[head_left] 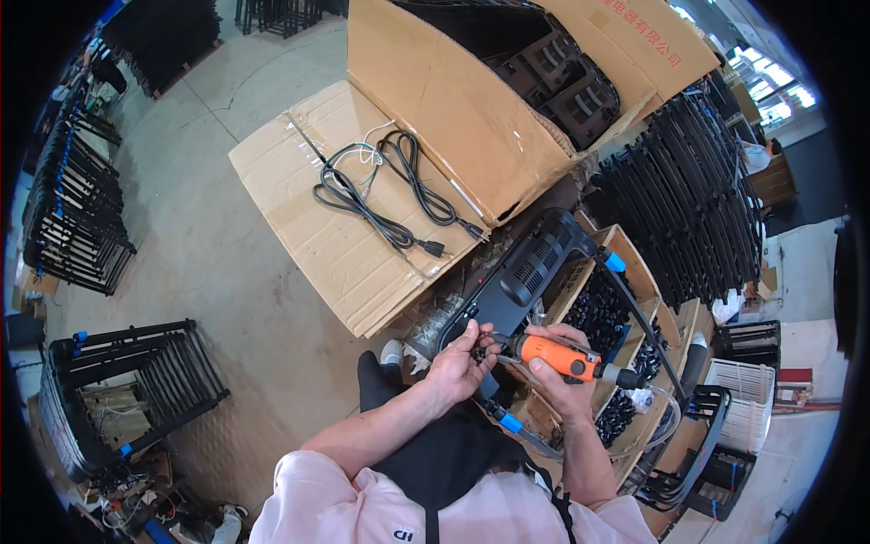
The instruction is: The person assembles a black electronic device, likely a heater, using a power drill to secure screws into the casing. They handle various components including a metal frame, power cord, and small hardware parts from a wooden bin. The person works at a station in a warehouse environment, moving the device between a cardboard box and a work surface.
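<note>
An orange screwdriver (pixel 555 355), a powered one with a black rear end and a clear hose, lies in my right hand (pixel 564 385), fingers wrapped round its body. It points left toward my left hand (pixel 460 365), whose thumb and fingers are pinched together by its tip. Something small and dark shows at those fingertips, too small to name. Just beyond both hands is a black plastic housing (pixel 536 263) with vent slots, attached to a black tube frame (pixel 642 317) with blue wrapping. The housing's near end is partly hidden by my left hand.
Two coiled black power cords (pixel 367 213) lie on a cardboard flap (pixel 299 181). Behind it stands a large carton (pixel 453 100) of black plastic parts. Wooden bins (pixel 625 243) of small black parts are at the right. Stacked black frames (pixel 680 199) stand farther right, others (pixel 136 390) at left.
</note>
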`<state>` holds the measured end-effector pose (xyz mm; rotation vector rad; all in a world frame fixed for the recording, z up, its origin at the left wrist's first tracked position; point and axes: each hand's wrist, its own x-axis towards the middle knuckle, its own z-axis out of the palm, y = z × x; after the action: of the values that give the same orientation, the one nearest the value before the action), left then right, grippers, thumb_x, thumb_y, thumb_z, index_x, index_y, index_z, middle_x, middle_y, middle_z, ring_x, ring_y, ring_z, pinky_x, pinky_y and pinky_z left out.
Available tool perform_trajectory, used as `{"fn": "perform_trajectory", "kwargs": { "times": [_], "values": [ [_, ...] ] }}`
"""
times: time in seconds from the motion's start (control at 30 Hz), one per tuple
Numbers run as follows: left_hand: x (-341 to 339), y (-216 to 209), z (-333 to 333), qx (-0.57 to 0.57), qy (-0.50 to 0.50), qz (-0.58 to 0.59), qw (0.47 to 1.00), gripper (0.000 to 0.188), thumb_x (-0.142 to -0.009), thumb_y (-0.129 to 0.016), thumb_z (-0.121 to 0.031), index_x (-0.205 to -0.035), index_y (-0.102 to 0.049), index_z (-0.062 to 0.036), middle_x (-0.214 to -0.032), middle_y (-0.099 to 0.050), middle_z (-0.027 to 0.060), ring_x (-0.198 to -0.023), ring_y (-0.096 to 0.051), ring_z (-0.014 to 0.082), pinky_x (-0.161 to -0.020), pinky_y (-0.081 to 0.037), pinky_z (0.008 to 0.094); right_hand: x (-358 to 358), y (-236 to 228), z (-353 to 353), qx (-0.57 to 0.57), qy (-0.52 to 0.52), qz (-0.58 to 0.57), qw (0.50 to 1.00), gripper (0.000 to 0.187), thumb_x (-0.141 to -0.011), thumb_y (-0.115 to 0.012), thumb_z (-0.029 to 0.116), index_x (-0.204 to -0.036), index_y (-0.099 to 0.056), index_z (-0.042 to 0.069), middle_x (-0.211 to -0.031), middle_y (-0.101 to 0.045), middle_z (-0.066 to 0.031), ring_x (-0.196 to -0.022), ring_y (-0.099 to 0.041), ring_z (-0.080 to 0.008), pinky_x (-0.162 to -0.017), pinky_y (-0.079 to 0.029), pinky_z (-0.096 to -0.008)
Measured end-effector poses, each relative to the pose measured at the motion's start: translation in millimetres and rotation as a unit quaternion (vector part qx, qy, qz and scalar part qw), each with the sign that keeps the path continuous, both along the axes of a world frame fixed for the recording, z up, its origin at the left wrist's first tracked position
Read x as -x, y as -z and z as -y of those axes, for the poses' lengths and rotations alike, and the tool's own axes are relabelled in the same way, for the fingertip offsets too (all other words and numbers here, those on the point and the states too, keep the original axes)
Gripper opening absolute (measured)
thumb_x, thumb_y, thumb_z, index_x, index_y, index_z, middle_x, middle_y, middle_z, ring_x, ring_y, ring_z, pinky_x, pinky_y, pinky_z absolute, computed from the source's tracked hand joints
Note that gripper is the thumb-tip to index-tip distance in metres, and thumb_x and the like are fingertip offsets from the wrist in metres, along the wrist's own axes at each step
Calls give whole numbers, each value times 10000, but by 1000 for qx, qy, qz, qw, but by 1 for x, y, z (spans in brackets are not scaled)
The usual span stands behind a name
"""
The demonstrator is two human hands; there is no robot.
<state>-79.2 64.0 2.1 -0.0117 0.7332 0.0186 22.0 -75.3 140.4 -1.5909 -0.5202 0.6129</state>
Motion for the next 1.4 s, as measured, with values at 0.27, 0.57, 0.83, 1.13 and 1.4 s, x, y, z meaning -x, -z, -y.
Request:
{"fn": "perform_trajectory", "kwargs": {
  "times": [0.27, 0.57, 0.83, 1.13, 1.4],
  "values": [
    [-3, -2, -1, 15, -19, -5, 1000, 391, -1093, -614, -457, -1225, -710, -101, -1009, -599, 10, -866, -659, 161, -778, -584, 290, 0, 3, -2, -9, -4, -12, 1000, 549, -895, -810, 26, -1376, -546, 20, -1360, -696, -205, -1311, -653, -292, -1155, -511, -447],
    [-4, 4, -5, 30, -50, 27, 998, 385, -1104, -603, -441, -1263, -710, -107, -1035, -658, 16, -901, -669, 175, -804, -583, 305, 3, 4, -9, -3, 6, -7, 1000, 547, -897, -792, 3, -1384, -545, 21, -1366, -692, -212, -1293, -662, -289, -1139, -523, -442],
    [-7, 3, -7, 31, -40, 24, 998, 371, -1113, -590, -432, -1269, -701, -114, -1081, -684, 21, -937, -672, 176, -819, -576, 301, -1, 5, -11, -2, 10, -5, 1000, 555, -899, -795, 4, -1393, -541, 21, -1366, -693, -219, -1313, -656, -300, -1143, -521, -444],
    [-10, 7, -9, 41, -48, 55, 997, 360, -1129, -566, -410, -1306, -681, -119, -1101, -689, 17, -958, -669, 176, -855, -568, 319, 0, 11, -11, 13, 35, 19, 999, 555, -907, -796, 37, -1392, -528, 11, -1359, -699, -221, -1288, -665, -285, -1134, -525, -435],
    [-8, 5, -4, 60, -41, 114, 991, 410, -1162, -480, -412, -1372, -642, -100, -1164, -681, 41, -1045, -654, 197, -923, -554, 351, 3, 16, -15, 12, 66, 1, 998, 558, -914, -794, 41, -1400, -522, 9, -1363, -693, -224, -1269, -671, -272, -1126, -525, -423]
  ]
}}
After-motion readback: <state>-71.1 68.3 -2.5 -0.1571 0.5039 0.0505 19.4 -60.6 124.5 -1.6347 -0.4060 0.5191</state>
